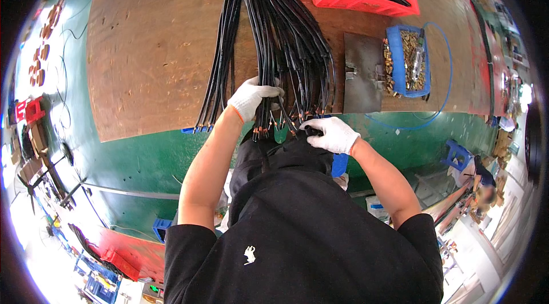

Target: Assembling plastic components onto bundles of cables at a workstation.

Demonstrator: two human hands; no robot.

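A thick bundle of black cables (289,35) runs from the far edge of the wooden table toward me, and its copper-coloured ends hang over the near edge. My left hand (251,98), in a white glove, is closed around part of the bundle close to those ends. To the right of the ends, my right hand (333,134), also gloved, is closed with fingertips pinching small black pieces (311,130). Their exact kind is too small to make out. One cable slants from the left hand toward the right fingertips; whether it touches the black pieces cannot be told.
On the wooden table (154,46), a red bin (343,0) of black parts stands far right. Nearer lies a dark metal plate (362,84) beside a blue tray (391,32) of brass-coloured fittings. A tool (418,61) with a blue hose (451,66) rests on the tray.
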